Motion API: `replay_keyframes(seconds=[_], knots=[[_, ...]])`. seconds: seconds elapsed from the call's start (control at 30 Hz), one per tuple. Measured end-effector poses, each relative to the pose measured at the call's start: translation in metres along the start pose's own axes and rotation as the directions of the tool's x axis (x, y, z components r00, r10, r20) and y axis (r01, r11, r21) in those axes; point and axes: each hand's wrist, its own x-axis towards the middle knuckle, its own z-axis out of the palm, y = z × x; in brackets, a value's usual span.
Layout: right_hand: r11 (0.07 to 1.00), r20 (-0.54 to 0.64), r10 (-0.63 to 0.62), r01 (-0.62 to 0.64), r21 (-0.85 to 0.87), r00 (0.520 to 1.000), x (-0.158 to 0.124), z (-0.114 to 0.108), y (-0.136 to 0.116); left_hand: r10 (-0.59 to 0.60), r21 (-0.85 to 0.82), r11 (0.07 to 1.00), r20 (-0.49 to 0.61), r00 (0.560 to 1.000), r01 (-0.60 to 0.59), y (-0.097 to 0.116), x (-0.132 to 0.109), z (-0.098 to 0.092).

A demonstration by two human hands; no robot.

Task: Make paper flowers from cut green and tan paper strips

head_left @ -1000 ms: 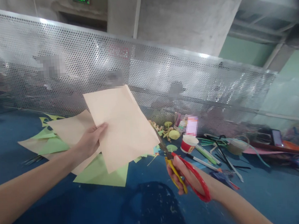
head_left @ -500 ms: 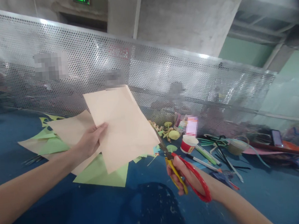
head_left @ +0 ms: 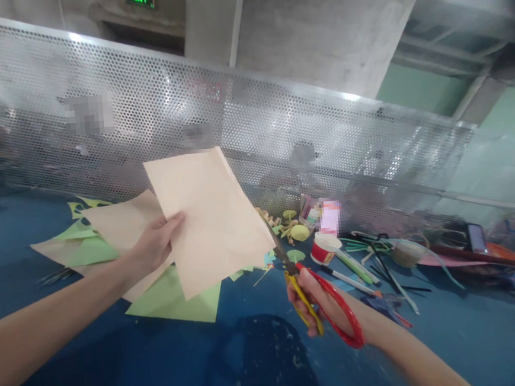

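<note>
To the left of the right grip [head_left: 327, 303], whose fingers [head_left: 295, 302] are curled, the left grip [head_left: 160, 242] is pinched, its thumb [head_left: 177, 219] extended; the left forearm [head_left: 79, 308] and right forearm [head_left: 397, 333] are angled inward.

We look from one head-worn camera, facing forward and down, blue surface [head_left: 177, 369] close below, perforated metal screen [head_left: 144, 107] slanting across farther off

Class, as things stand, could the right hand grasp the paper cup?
Probably not without letting go: the right hand grips the scissors. Otherwise the way looks free, as the paper cup stands just beyond the hand with its rim uncovered.
</note>
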Motion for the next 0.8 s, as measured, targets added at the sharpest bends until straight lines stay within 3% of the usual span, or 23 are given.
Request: replay_keyframes(seconds=[0.47, 0.8], knots=[[0.993, -0.040, -0.039, 0.035, -0.110, 0.998, 0.0041, -0.0023, 0.0093, -0.036, 0.011, 0.999, 0.018, 0.999, 0.035, -0.0002, 0.0014, -0.0028], [0.998, -0.019, -0.017, 0.016, -0.065, 1.000, 0.0025, -0.0028, 0.0094, -0.011, -0.011, 1.000, 0.043, 0.999, 0.011, -0.0012, 0.0015, -0.0022]])
